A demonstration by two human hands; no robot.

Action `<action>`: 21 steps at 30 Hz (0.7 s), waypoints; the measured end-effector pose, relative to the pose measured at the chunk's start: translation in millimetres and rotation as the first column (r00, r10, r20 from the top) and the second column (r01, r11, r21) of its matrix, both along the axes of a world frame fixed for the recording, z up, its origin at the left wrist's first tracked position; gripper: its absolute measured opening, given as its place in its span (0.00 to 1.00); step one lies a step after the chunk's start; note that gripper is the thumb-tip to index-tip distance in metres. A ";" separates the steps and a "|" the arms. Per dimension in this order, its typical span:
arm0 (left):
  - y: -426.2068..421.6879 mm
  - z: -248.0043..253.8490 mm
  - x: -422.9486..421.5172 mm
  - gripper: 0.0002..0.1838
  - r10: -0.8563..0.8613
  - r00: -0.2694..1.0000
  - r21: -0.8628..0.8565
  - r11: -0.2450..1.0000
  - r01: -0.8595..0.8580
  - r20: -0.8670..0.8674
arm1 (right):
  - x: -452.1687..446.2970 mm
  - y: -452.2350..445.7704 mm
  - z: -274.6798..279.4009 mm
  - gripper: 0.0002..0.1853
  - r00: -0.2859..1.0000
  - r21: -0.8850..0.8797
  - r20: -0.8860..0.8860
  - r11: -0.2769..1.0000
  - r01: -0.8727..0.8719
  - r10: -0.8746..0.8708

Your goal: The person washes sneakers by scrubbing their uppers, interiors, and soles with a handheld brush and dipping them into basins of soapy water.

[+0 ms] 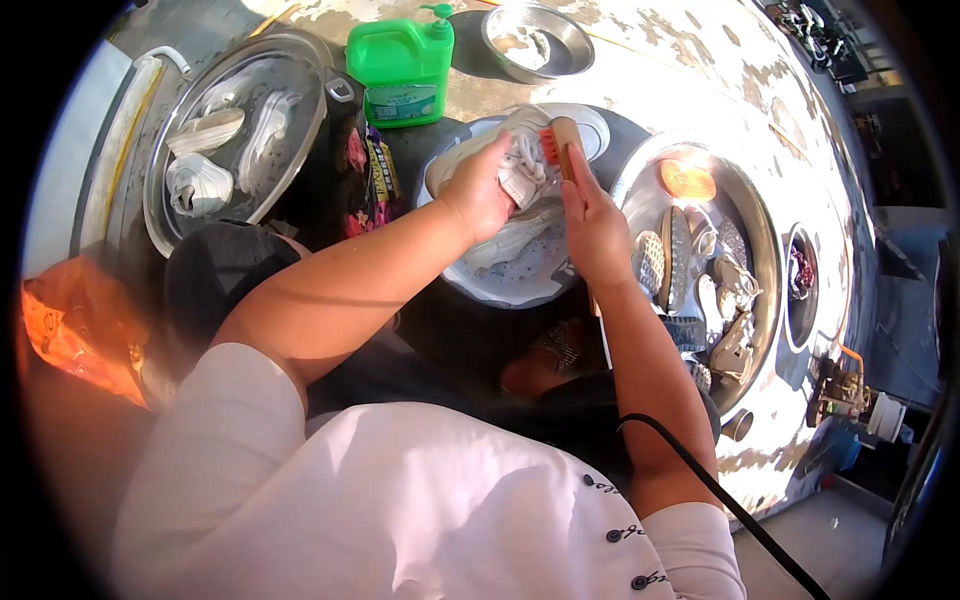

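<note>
My left hand (482,190) grips a white lace-up shoe (525,172) and holds it up over a basin. In my right hand (597,228) is a wooden scrub brush (567,142) with red bristles, which face the shoe's laces. Whether the bristles touch the laces I cannot tell. Below, the white basin (520,295) holds sudsy water and another white shoe (515,240), partly hidden by my left hand and the held shoe.
At left, a metal tub (322,60) holds several white shoes. A green pump jug (400,70) stands behind my left arm. A large metal basin (765,330) of shoes is at right; a smaller metal bowl (575,65) sits at the back. An orange bag (80,325) lies far left.
</note>
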State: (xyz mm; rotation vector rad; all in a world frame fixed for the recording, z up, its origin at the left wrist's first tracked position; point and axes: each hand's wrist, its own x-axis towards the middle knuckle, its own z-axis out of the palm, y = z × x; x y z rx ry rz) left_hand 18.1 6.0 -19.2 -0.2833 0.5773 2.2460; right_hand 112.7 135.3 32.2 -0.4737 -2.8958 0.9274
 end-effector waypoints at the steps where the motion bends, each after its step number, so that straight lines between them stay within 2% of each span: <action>1: 2.9 -0.4 0.7 0.20 -0.007 1.000 -0.018 1.000 0.007 -0.018 | -5.3 22.5 -7.8 0.24 0.995 -0.063 -0.005 0.993 0.102 -0.102; 2: 3.5 0.6 3.9 0.20 -0.022 0.999 -0.042 0.999 0.020 -0.033 | -7.6 24.2 -0.3 0.24 0.987 -0.179 -0.078 0.976 0.124 -0.140; 5: -3.5 2.1 0.3 0.20 -0.062 0.995 -0.020 0.998 0.061 -0.077 | 6.8 -17.5 -6.5 0.25 0.963 -0.257 -0.263 0.958 -0.128 0.058; 6: -5.7 5.0 -1.9 0.20 -0.071 0.995 -0.173 0.983 0.058 -0.069 | 5.2 -20.4 -5.9 0.25 0.963 -0.256 -0.260 0.958 -0.132 0.063; 8: -7.3 10.9 -0.7 0.20 -0.021 1.000 -0.068 0.997 0.022 0.003 | 9.9 -28.6 -6.0 0.25 0.982 -0.046 -0.151 0.991 -0.123 0.114; 9: -6.4 10.4 0.2 0.22 -0.043 0.999 0.078 0.996 0.044 -0.006 | -1.6 -5.0 -11.5 0.25 0.985 -0.071 -0.157 0.994 -0.083 0.071; 10: -3.0 10.6 3.5 0.22 -0.014 1.000 0.127 0.992 0.016 -0.021 | -5.4 13.5 -16.9 0.25 0.971 -0.073 -0.238 0.997 -0.004 -0.013; 12: -3.3 20.1 4.0 0.21 -0.017 0.999 0.123 0.992 0.012 0.038 | -1.5 22.2 -3.5 0.25 0.984 -0.243 -0.097 0.962 0.125 -0.153; 13: -3.7 24.9 3.6 0.21 -0.027 0.999 0.126 0.992 0.022 0.033 | 2.7 13.8 -4.5 0.26 0.983 -0.254 -0.158 0.966 0.055 -0.097; 14: -6.6 32.9 4.2 0.21 -0.025 0.998 0.026 0.999 0.024 0.065 | 7.4 -6.7 -5.1 0.26 0.976 -0.256 -0.217 0.966 -0.026 -0.031; 15: -8.9 35.3 4.4 0.22 -0.012 0.995 -0.077 0.997 0.020 0.101 | 12.7 -27.8 -7.9 0.27 0.935 -0.187 -0.329 0.962 -0.199 0.130; 16: -8.7 31.1 0.4 0.22 -0.001 0.994 -0.079 0.997 0.009 0.106 | 10.1 -26.6 -11.5 0.27 0.936 -0.190 -0.325 0.959 -0.209 0.139; 18: -6.7 13.9 -2.9 0.23 0.026 0.998 -0.069 0.997 -0.023 0.051 | 5.5 -10.1 -15.2 0.26 0.961 -0.083 -0.254 0.987 -0.139 0.114; 19: -4.1 8.6 -2.0 0.23 0.010 1.000 0.164 0.986 -0.012 0.011 | 2.4 3.4 -13.6 0.26 0.976 -0.045 -0.208 0.996 -0.083 0.072; 20: -2.9 13.0 -3.8 0.23 0.005 1.000 0.169 0.986 -0.005 -0.001 | -3.6 13.5 -5.5 0.26 0.980 -0.113 -0.193 0.993 0.035 -0.057; 21: -3.2 15.6 -2.5 0.23 -0.003 1.000 0.164 0.987 0.001 0.010 | -1.0 18.0 -1.0 0.26 0.987 -0.159 -0.122 0.983 0.087 -0.107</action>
